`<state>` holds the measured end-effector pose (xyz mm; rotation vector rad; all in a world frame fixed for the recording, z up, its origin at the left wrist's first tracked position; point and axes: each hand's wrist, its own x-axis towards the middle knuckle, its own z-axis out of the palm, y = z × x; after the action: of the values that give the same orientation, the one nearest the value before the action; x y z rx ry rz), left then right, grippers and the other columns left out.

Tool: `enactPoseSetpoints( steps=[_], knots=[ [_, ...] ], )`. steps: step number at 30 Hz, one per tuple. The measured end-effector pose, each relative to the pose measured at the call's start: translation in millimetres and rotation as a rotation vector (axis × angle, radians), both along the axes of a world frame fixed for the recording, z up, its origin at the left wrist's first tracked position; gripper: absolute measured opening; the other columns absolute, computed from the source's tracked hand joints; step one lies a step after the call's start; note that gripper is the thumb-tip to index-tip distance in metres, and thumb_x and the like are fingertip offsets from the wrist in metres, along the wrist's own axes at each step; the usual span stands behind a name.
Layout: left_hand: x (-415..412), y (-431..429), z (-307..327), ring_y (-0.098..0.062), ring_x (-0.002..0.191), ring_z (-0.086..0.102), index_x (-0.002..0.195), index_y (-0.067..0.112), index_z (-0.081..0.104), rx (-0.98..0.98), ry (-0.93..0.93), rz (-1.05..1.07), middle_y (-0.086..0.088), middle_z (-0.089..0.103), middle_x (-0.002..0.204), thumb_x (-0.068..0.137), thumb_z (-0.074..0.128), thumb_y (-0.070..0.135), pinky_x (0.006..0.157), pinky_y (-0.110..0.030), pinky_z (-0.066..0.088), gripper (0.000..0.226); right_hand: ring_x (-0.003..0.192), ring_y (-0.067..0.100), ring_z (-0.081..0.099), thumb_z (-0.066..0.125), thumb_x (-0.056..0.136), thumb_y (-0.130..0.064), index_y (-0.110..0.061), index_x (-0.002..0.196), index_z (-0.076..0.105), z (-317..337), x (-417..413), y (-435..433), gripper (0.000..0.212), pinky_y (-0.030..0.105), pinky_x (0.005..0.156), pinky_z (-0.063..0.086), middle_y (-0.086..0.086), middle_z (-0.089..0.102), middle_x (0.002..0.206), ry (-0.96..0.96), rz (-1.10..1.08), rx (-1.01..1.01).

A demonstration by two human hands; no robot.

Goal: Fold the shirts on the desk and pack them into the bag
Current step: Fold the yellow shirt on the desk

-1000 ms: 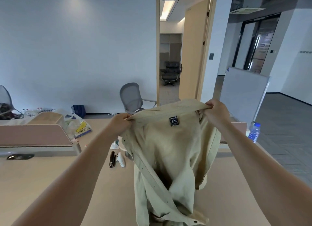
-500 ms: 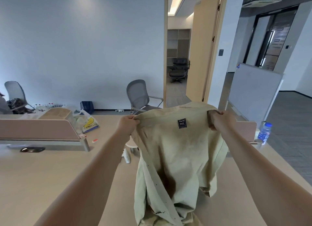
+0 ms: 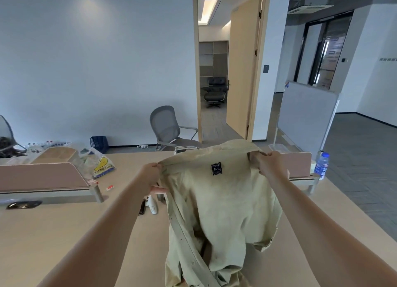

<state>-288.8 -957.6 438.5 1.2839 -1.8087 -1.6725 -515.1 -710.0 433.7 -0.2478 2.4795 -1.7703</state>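
Shirt (image 3: 219,200): beige, held up over the desk (image 3: 64,233), collar on top, black tag (image 3: 216,169) facing us, tails bunched low near the front edge.
Left hand (image 3: 150,175): fingers curled tight on the collar's left end.
Right hand (image 3: 271,165): gripping the collar's right end.
Background: yellow-printed plastic bag (image 3: 101,166) far left on the desk, water bottle (image 3: 321,166) far right.

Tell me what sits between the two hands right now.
In the head view, the collar of the beige shirt spans from the left hand to the right hand, with a black label just below it.
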Motion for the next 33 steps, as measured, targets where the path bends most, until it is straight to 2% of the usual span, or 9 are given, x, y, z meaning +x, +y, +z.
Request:
enactPoseSetpoints(
  steps=[3, 5, 8, 14, 19, 23, 28, 31, 33],
  knots=[
    [-3, 6, 1, -0.034, 0.056, 0.066, 0.105, 0.014, 0.058, 0.006, 0.073, -0.015, -0.01, 0.051, 0.101, 0.107, 0.044, 0.015, 0.044, -0.037, 0.057, 0.015, 0.074, 0.029, 0.066, 0.068, 0.069, -0.052, -0.015, 0.088, 0.054, -1, -8, 0, 0.044, 0.048, 0.069, 0.06, 0.002, 0.06, 0.077, -0.078, 0.003, -0.035],
    [-7, 4, -2, -0.029, 0.064, 0.061, 0.087, 0.01, 0.059, -0.014, 0.127, -0.026, -0.01, 0.056, 0.091, 0.103, 0.043, -0.001, 0.048, -0.033, 0.057, 0.025, 0.086, 0.027, 0.067, 0.069, 0.068, -0.062, -0.015, 0.112, 0.056, -1, -12, -3, 0.065, 0.047, 0.072, 0.063, 0.002, 0.062, 0.09, -0.188, 0.011, -0.042],
    [-7, -2, -6, -0.029, 0.07, 0.062, 0.081, -0.001, 0.057, 0.02, 0.118, -0.015, -0.019, 0.06, 0.086, 0.096, 0.054, -0.009, 0.053, -0.032, 0.059, 0.017, 0.106, 0.03, 0.061, 0.06, 0.085, -0.066, -0.021, 0.129, 0.055, 1, -13, -1, 0.064, 0.041, 0.069, 0.062, 0.003, 0.057, 0.113, -0.324, 0.071, 0.034],
    [-9, -10, -13, -0.022, 0.07, 0.056, 0.095, -0.002, 0.055, 0.149, 0.238, 0.197, -0.016, 0.055, 0.089, 0.094, 0.064, -0.002, 0.042, -0.024, 0.055, 0.009, 0.104, 0.034, 0.064, 0.073, 0.084, -0.056, -0.016, 0.12, 0.054, -8, -21, 5, 0.057, 0.042, 0.067, 0.064, 0.011, 0.055, 0.123, -0.54, 0.161, -0.088],
    [-15, -12, -15, -0.027, 0.089, 0.061, 0.105, 0.006, 0.055, 0.165, 0.208, 0.164, -0.016, 0.058, 0.102, 0.1, 0.054, 0.003, 0.055, -0.034, 0.062, 0.006, 0.084, 0.024, 0.066, 0.066, 0.086, 0.005, -0.005, 0.111, 0.058, -23, -47, -4, 0.028, 0.028, 0.053, 0.06, 0.026, 0.064, 0.113, -0.494, 0.18, -0.515],
    [-22, -9, -17, -0.028, 0.081, 0.065, 0.1, 0.014, 0.053, 0.012, 0.155, 0.107, -0.017, 0.06, 0.105, 0.1, 0.047, 0.001, 0.069, -0.042, 0.061, 0.014, 0.099, 0.032, 0.068, 0.057, 0.086, 0.016, -0.01, 0.122, 0.055, -31, -53, -10, 0.044, 0.033, 0.068, 0.061, 0.024, 0.057, 0.125, -0.339, 0.186, -0.517],
    [-20, -7, -10, -0.026, 0.072, 0.058, 0.109, 0.012, 0.047, -0.077, 0.152, 0.247, -0.017, 0.053, 0.102, 0.1, 0.046, -0.003, 0.039, -0.033, 0.056, 0.018, 0.09, 0.022, 0.067, 0.046, 0.092, 0.017, -0.017, 0.133, 0.062, -28, -39, -15, 0.055, 0.032, 0.075, 0.061, 0.008, 0.047, 0.135, -0.206, 0.204, -0.445],
    [-14, -14, 1, -0.03, 0.07, 0.063, 0.116, 0.013, 0.044, -0.265, 0.099, 0.216, -0.02, 0.056, 0.11, 0.097, 0.055, -0.002, 0.049, -0.038, 0.061, 0.027, 0.078, 0.016, 0.071, 0.045, 0.093, 0.012, -0.02, 0.133, 0.063, -12, -26, -8, 0.054, 0.037, 0.088, 0.06, 0.004, 0.049, 0.135, -0.104, 0.123, -0.438],
    [-6, -23, 14, -0.03, 0.063, 0.063, 0.116, 0.01, 0.045, -0.327, 0.143, 0.218, -0.018, 0.058, 0.101, 0.095, 0.055, -0.003, 0.059, -0.046, 0.062, 0.027, 0.074, 0.012, 0.072, 0.045, 0.092, 0.01, -0.02, 0.13, 0.065, 8, -15, 2, 0.053, 0.026, 0.079, 0.061, 0.003, 0.055, 0.13, -0.013, 0.028, -0.466]
  ],
)
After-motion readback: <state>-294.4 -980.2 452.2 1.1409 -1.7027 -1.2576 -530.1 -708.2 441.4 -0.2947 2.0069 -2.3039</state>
